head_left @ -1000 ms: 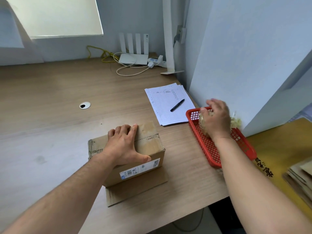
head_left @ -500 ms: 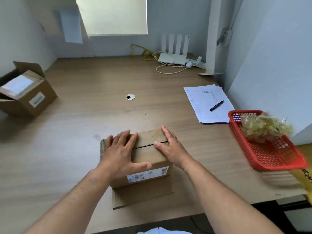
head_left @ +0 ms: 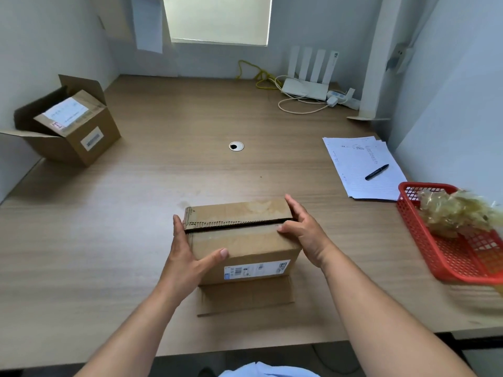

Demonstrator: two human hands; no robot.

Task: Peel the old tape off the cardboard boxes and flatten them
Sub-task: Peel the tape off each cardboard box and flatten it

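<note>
Gone from lying flat on top of the cardboard box (head_left: 245, 240) half a second back to bracing its sides. Tagging left hand (head_left: 187, 257) against the left wall, fingers straight and spread wide, thumb laid over the top face. Tagging right hand (head_left: 304, 229) against the right wall, fingers straight along the far corner, thumb tip at the seam. No curling round it, just flat pressing from both. Also noting a wider gap at the top seam than before, far flap lifted a little, corrugated edge showing.

Head view, the only one. Placing the box front-middle on the wooden desk (head_left: 136, 213), white label on its near face, standing on a flat cardboard piece (head_left: 245, 297) jutting toward the front edge; loose or attached, cannot tell. Spotting a second box (head_left: 68, 123) far left, flaps open, white labels, well apart. Marking red basket (head_left: 424, 240) at the right edge, holding a wad of peeled tape (head_left: 457, 213), blurred. Listing papers (head_left: 356, 159) with a black pen (head_left: 377, 172) on top just behind the basket, white router (head_left: 307, 85) with cables at the back, round cable hole (head_left: 236, 146) mid-desk.
</note>
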